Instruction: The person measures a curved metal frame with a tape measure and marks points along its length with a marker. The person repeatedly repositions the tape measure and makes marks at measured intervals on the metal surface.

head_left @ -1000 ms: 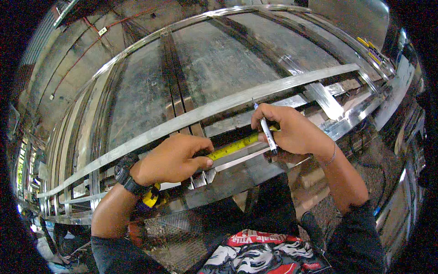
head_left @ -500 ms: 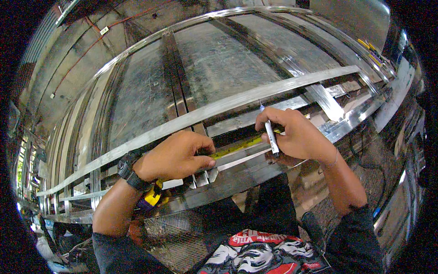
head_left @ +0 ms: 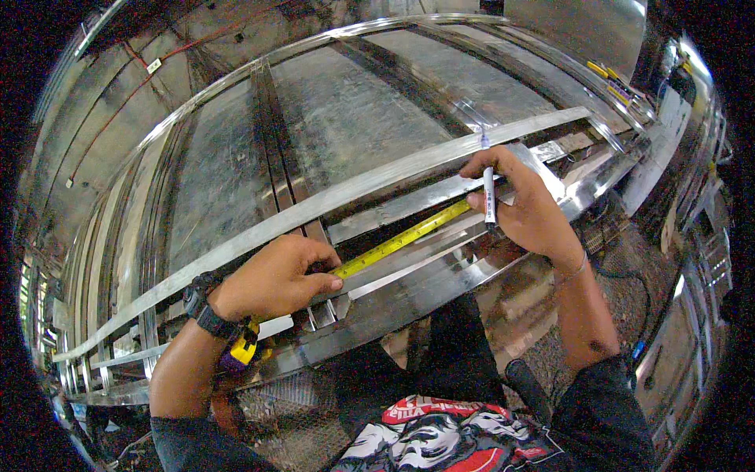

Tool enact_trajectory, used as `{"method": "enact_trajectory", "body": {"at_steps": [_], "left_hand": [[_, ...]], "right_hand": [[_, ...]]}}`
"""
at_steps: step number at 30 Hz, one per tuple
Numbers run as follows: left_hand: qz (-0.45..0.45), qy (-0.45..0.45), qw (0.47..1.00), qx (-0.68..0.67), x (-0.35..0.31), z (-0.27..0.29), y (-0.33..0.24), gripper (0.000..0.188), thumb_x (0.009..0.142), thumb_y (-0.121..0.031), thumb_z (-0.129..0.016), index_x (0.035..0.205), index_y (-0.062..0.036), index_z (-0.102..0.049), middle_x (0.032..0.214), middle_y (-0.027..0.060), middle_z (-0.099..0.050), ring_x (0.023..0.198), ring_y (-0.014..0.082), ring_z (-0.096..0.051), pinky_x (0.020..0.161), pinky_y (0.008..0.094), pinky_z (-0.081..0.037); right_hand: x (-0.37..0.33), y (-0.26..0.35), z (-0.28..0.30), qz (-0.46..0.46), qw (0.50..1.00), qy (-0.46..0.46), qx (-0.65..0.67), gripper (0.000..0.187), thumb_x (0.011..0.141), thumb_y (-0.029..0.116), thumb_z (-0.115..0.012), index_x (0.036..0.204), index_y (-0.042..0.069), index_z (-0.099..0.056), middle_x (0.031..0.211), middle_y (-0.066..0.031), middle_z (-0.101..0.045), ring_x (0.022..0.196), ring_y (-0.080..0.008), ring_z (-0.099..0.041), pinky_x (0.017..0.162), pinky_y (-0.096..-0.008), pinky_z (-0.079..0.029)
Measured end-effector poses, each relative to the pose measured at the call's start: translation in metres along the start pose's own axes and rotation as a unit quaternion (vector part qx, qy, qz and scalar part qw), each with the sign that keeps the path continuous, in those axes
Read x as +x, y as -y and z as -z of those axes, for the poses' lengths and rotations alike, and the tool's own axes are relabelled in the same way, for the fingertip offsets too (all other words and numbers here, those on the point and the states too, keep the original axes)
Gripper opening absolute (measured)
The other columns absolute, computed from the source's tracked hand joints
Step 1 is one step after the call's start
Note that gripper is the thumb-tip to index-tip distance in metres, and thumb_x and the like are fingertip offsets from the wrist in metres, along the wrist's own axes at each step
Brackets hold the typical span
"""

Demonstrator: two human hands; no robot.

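My left hand [head_left: 271, 277] pinches the yellow blade of a tape measure [head_left: 403, 237] between thumb and fingers at the blade's left end. From there the blade runs up and right to my right hand [head_left: 531, 208], whose thumb meets its other end. That same hand holds a white marker [head_left: 489, 197] upright, with its bluish tip pointing up beside the long flat metal bar [head_left: 377, 179]. Below my left wrist shows a yellow and dark tape case [head_left: 242, 352], partly hidden by the forearm.
A large metal frame with crossbars [head_left: 277, 157] and dull sheet panels [head_left: 338, 102] spreads ahead. A short shiny strip [head_left: 543, 173] crosses near my right hand. Yellow-handled tools [head_left: 609, 82] lie at the far right. A dark cable [head_left: 641, 287] hangs at right.
My right hand has moved right and away with the marker and blade end. More of the yellow blade now shows between the hands. The whole view has shifted slightly.
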State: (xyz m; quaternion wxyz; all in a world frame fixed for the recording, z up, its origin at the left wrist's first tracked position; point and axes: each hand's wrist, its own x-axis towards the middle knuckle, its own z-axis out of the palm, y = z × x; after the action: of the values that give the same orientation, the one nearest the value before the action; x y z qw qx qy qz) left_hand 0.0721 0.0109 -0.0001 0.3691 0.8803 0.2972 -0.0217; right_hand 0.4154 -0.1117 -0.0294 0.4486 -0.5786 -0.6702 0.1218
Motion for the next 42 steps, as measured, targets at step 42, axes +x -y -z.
{"method": "enact_trajectory", "body": {"at_steps": [42], "left_hand": [[0.063,-0.133,0.953,0.264,-0.104,-0.001,0.013,0.065,0.085,-0.050,-0.086,0.125,-0.0039,-0.064,0.112,0.0209,-0.066,0.108,0.0437,-0.065,0.093,0.0505,-0.053]], "right_hand": [[0.024,0.000,-0.053,0.052,0.980,0.178,-0.077,0.025,0.091,0.001,-0.070,0.112,0.007,-0.059,0.098,-0.0166,-0.069,0.093,-0.0376,-0.069,0.085,-0.0436,-0.053]]}}
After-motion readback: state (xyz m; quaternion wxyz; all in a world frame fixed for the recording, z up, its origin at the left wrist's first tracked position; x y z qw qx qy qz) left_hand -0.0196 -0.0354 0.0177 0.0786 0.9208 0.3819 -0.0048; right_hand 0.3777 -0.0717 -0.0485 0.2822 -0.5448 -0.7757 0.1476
